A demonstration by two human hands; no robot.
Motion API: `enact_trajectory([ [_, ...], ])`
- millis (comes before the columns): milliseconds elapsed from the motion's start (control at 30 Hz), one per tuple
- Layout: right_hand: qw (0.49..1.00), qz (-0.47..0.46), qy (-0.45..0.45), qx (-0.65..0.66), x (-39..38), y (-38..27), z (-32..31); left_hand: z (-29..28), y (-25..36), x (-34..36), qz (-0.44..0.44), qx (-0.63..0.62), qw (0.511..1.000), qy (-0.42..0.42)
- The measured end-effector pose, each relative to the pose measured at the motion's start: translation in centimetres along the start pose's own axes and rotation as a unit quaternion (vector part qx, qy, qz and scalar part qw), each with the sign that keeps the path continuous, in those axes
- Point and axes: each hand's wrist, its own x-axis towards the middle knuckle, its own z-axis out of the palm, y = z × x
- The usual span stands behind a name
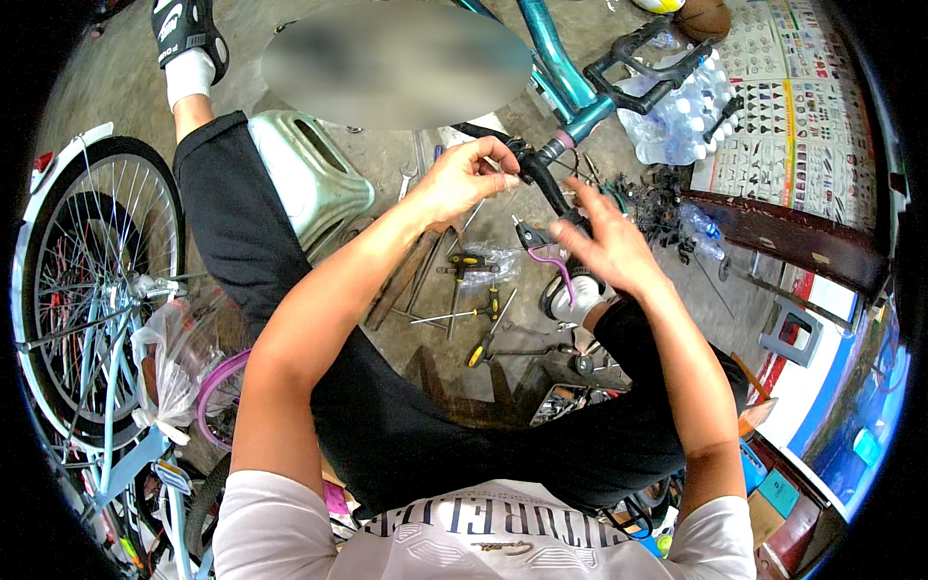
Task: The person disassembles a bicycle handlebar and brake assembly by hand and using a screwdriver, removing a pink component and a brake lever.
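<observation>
Concrete floor (108, 77) strewn with tools (471, 259), a teal bicycle frame (561, 68) ahead.
Black handlebar (552, 189) slants down rightward between the hands: left hand (462, 182) beside its middle, fingertips nearly pinched, contents unclear; right hand (616, 244) loosely spread by its lower end, contact uncertain.

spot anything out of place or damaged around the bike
Yes, clutter: tools with yellow-and-black handles lie scattered at odd angles on the floor below the handlebar, and small black parts sit heaped near the water bottles. Both look untidy, lying loose underfoot. No damage is clear.
</observation>
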Motion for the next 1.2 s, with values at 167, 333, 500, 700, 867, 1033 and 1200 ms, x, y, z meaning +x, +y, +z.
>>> enact_trajectory([
  [167,0.993,0.087,0.017,0.077,1.0,4.5,-1.1,1.2,0.6,-1.0,0.074,0.108,0.991,0.012],
  [333,0.983,0.050,0.120,0.127,-0.6,5.1,-0.7,5.8,9.6,-6.5,0.147,0.028,0.987,-0.055],
  [500,0.992,0.028,0.109,0.059,-2.1,7.0,-0.9,9.3,16.6,-14.7,0.253,-0.199,0.946,-0.036],
  [700,0.970,0.152,0.185,0.045,-6.8,13.9,-1.6,5.2,19.5,-21.3,0.336,-0.327,0.876,0.113],
  [867,0.929,-0.009,0.368,-0.045,-10.5,10.5,-6.7,3.6,17.0,-25.6,0.305,-0.348,0.858,0.222],
  [1033,0.888,-0.161,0.403,-0.154,-13.9,5.4,-12.1,-0.7,13.5,-28.1,0.276,-0.344,0.839,0.318],
  [1200,0.878,-0.181,0.416,-0.152,-16.9,4.0,-13.2,-0.1,13.2,-28.1,0.211,-0.307,0.819,0.436],
])
